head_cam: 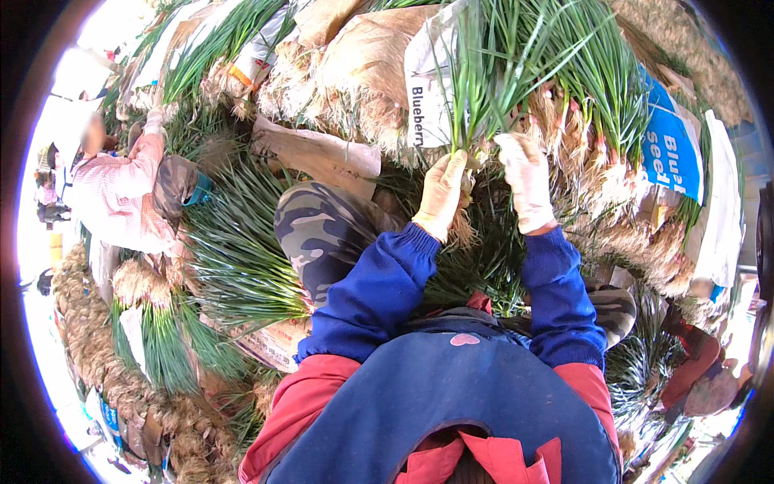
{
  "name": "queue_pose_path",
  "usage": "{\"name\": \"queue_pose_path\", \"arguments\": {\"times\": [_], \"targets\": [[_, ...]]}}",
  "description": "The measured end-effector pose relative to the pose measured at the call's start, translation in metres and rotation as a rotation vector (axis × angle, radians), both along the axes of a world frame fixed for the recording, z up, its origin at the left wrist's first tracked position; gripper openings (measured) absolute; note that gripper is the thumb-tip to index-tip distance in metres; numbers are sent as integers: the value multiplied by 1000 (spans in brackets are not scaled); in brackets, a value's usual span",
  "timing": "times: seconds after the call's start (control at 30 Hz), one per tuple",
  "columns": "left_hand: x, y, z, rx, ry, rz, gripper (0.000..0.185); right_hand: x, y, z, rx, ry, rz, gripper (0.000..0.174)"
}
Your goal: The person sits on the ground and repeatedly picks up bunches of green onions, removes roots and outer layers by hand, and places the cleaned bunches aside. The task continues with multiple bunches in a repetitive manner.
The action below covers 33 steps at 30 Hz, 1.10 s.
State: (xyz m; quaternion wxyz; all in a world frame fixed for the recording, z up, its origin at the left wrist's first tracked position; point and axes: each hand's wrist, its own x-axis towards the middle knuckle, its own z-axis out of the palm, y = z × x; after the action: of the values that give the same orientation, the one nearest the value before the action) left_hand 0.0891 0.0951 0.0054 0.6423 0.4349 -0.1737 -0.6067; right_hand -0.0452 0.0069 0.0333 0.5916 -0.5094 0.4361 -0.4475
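My left hand [441, 192], in a pale glove, is closed around the lower stems of a small bunch of green onions [468, 100]. The leaves point up and away from me, and pale roots [464, 228] hang below the fingers. Just right of that bunch is my right hand [526, 178], gloved too, with its fingers curled near the stem bases; whether it pinches anything cannot be told. Behind both hands lies a row of more green onions [598, 115] with reddish-white bulbs and stringy roots, beside a white printed bag [426, 78].
Loose onion leaves [484, 266] cover the ground between my knees. A large green onion pile [242, 254] lies by my left knee. Further left sits another person [124, 193] in a checked shirt. A blue printed bag [671, 136] lies at the right, near rooted bundles.
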Motion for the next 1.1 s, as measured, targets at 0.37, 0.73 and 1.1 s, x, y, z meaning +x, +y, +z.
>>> {"name": "queue_pose_path", "arguments": {"times": [0.37, 0.73, 1.1], "targets": [[-29, -1, -13, 8, 118, 37, 7, 15, 9, -37, -624, 815, -52, 49], [-2, -3, 7, 46, 329, -8, 26, -41, 48, 2, 172, -703, -24, 13], [-39, -6, -20, 29, -374, -56, 10, -55, 13, 38, -704, 784, 303, 40]]}}
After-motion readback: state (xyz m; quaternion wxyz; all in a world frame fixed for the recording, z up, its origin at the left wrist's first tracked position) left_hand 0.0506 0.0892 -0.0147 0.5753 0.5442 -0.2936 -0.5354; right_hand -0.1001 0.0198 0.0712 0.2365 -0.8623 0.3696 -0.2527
